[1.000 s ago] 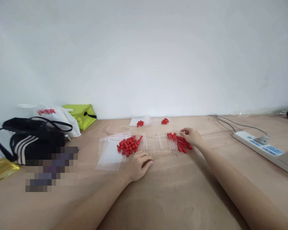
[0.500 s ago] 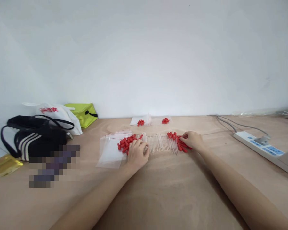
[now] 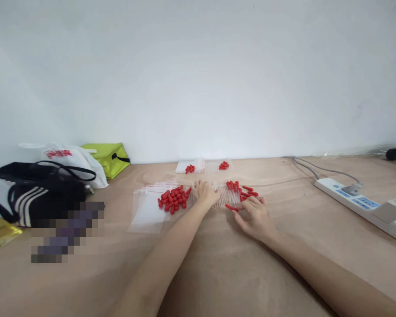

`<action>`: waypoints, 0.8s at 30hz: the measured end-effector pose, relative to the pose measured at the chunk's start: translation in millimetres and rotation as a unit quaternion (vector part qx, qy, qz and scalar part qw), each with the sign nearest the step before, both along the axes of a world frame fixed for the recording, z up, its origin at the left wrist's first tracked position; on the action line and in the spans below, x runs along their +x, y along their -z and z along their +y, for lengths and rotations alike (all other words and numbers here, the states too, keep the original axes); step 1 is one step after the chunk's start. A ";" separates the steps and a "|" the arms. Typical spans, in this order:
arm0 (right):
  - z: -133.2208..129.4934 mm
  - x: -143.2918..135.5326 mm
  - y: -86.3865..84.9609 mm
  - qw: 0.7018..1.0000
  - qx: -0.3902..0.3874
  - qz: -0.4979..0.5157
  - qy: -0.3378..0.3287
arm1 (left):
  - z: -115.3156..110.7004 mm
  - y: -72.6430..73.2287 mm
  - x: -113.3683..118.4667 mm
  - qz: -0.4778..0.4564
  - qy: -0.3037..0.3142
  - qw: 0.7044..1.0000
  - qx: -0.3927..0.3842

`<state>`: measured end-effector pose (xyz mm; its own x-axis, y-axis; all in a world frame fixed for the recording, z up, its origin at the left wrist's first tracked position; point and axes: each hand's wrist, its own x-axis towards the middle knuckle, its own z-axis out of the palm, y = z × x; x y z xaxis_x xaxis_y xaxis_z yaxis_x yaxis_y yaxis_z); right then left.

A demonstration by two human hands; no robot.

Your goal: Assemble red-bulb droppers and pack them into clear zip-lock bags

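Observation:
My left hand [image 3: 203,193] is over the row of thin clear tubes [image 3: 221,193], its fingers bent down among them; what its fingertips touch is hidden. My right hand [image 3: 254,215] pinches a red rubber piece [image 3: 231,207] between thumb and finger, at the right front end of the tubes. Left of the tubes lies a heap of red pieces [image 3: 174,199], partly over flat clear zip bags [image 3: 147,209]. More red pieces [image 3: 232,186] lie side by side at the tubes' right end, with loose ones [image 3: 251,193] beside them.
Two small bags [image 3: 181,166] with red pieces lie near the wall. At the left are a black bag [image 3: 49,193], a white plastic bag [image 3: 89,163], a green box-shaped bag [image 3: 108,160] and a blurred-out item [image 3: 69,231]. A power strip [image 3: 350,200] lies at the right.
My left hand has moved right, from the red heap onto the tubes. My right hand has come nearer and now has a red piece between its fingers. The view has shifted slightly.

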<state>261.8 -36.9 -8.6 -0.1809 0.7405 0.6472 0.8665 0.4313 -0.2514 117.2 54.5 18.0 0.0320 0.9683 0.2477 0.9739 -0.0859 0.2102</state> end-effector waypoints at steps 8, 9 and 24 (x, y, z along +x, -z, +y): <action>-10.2 -13.2 0.6 0.995 -0.024 -0.037 -0.085 | 2.4 0.5 1.5 -0.028 -0.013 0.999 -0.011; -9.8 -14.0 1.3 0.995 -0.029 -0.035 -0.090 | 2.1 -0.9 0.8 -0.035 -0.012 0.999 -0.009; -1.4 -19.6 8.1 0.983 -0.084 0.027 -0.163 | -76.3 2.7 -90.6 -0.127 0.320 0.936 0.072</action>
